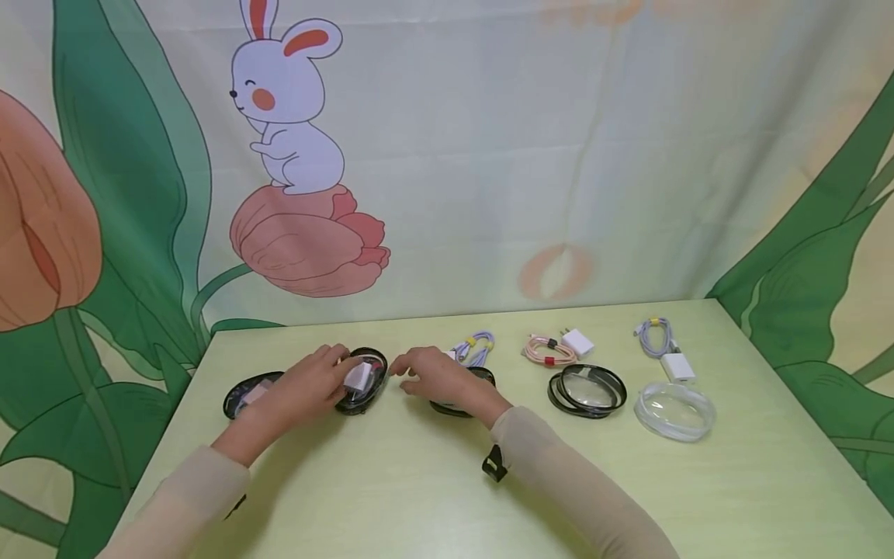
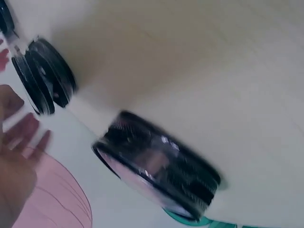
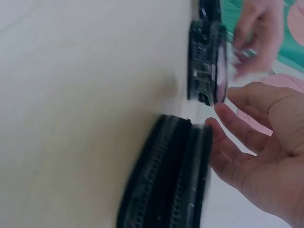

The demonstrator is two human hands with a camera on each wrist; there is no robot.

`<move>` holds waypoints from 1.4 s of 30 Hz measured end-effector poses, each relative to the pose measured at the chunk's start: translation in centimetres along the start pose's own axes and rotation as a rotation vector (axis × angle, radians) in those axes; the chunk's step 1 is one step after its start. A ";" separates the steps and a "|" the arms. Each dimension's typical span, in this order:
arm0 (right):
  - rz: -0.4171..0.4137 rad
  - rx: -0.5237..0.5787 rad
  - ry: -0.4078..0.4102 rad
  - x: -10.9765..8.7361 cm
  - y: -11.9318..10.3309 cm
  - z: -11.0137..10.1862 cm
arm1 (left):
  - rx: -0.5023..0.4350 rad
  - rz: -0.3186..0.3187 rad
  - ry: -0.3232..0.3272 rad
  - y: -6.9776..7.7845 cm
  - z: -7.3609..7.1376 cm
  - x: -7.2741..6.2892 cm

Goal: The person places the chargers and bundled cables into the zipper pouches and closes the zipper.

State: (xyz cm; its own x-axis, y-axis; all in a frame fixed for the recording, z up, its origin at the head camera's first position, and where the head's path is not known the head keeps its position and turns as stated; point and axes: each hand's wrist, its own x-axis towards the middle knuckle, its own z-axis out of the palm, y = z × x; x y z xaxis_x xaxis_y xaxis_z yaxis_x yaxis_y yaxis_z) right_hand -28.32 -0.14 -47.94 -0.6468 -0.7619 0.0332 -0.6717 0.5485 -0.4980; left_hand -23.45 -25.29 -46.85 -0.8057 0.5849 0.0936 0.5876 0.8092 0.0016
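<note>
My left hand (image 1: 307,392) is over a small round clear zip case (image 1: 373,384) with black edging. Its fingers are loosely bent beside the white charger block (image 1: 358,376) in that case. Blur softens these fingers in the left wrist view. My right hand (image 1: 440,376), fingers relaxed and holding nothing, reaches across another black-edged case (image 1: 482,374), partly hiding it. Both wrist views show the black zip edges of the cases side-on. Farther left lies one more black-edged case (image 1: 240,392) with a pinkish item inside, partly hidden by the left forearm.
Behind the right hand lies a lilac cable (image 1: 482,341). Farther right are a pink cable (image 1: 548,351) with a white charger (image 1: 577,341), and a lilac cable (image 1: 654,336) with another charger (image 1: 677,367). Before them lie a black-edged case (image 1: 588,390) and a white-edged case (image 1: 675,411).
</note>
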 end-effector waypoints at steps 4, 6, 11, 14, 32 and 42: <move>-0.054 -0.060 -0.043 0.2 -0.6 0.9 | -0.078 0.186 -0.021 -1.2 -0.3 0.0; -0.080 -0.075 -0.051 0.4 -1.1 1.2 | -0.087 0.239 -0.067 -1.5 -0.5 -0.2; -0.086 -0.076 -0.046 1.2 -1.8 2.0 | -0.070 0.212 -0.104 -1.6 -0.5 -1.0; -0.042 -0.047 -0.030 1.8 -1.8 2.6 | -0.078 0.148 -0.073 -1.5 -0.2 -1.3; 0.151 -0.098 -0.005 4.7 -1.8 3.9 | 0.019 0.033 0.032 -0.8 0.6 -2.1; 0.087 -0.047 -0.122 4.4 -1.5 2.3 | 0.029 0.028 0.042 -0.7 0.8 -2.3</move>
State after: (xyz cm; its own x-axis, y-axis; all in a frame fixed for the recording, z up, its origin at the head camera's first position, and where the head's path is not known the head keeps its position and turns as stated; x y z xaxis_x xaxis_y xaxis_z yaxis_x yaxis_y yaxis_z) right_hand -29.29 -5.13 -49.01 -0.6563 -0.7455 -0.1157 -0.6330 0.6276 -0.4532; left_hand -22.03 -27.18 -47.83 -0.7847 0.6051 0.1346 0.6071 0.7941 -0.0307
